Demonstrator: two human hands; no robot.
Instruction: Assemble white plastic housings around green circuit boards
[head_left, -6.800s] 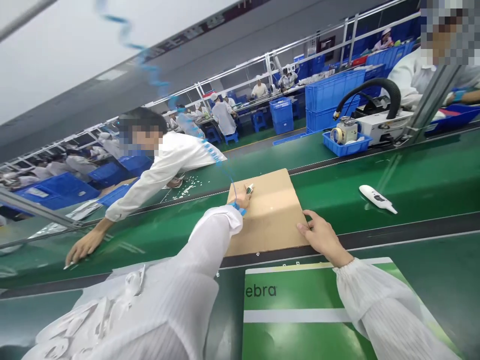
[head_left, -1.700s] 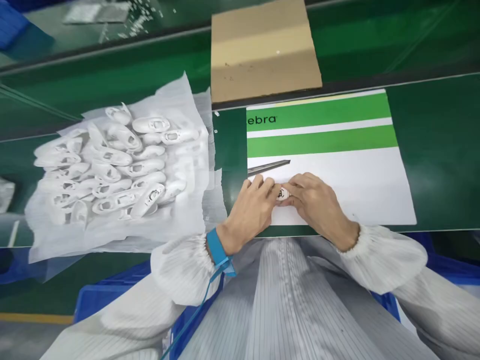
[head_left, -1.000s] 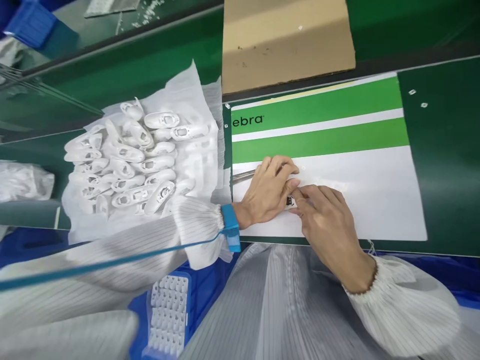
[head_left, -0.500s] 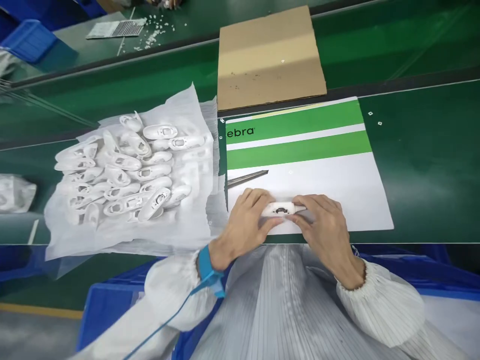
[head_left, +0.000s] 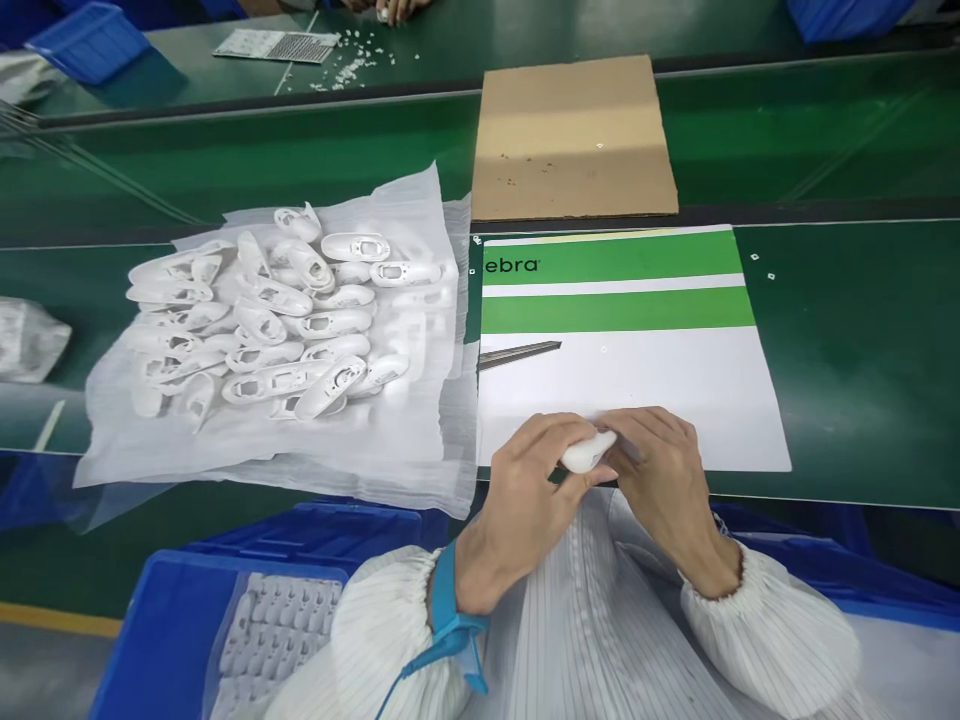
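A small white plastic shell [head_left: 589, 453] is held over the near edge of the bench, its smooth rounded side showing. My left hand [head_left: 529, 490] is closed round its left end, thumb below and fingers above. At the other end, the fingers and thumb of my right hand [head_left: 660, 485] close on the shell's tip; part of that grip is hidden. Beneath the hands lies a white and green sheet [head_left: 675, 390] with a dark, pointed metal tool [head_left: 521, 353] at its left edge. Many similar white shells [head_left: 330, 322] are spread to the left.
White foam sheeting [head_left: 397, 440] lies under the loose shells. Brown cardboard [head_left: 574, 140] spans the green channel behind. A blue bin [head_left: 161, 630] with trays of white parts stands below left. Another person's hand [head_left: 394, 10] is across the bench, near scattered small white bits [head_left: 360, 62].
The shell has been turned from lying level, its opening with dark parts showing, to a tilted position with its smooth side showing. Both hands have come nearer my body, and the view has shifted.
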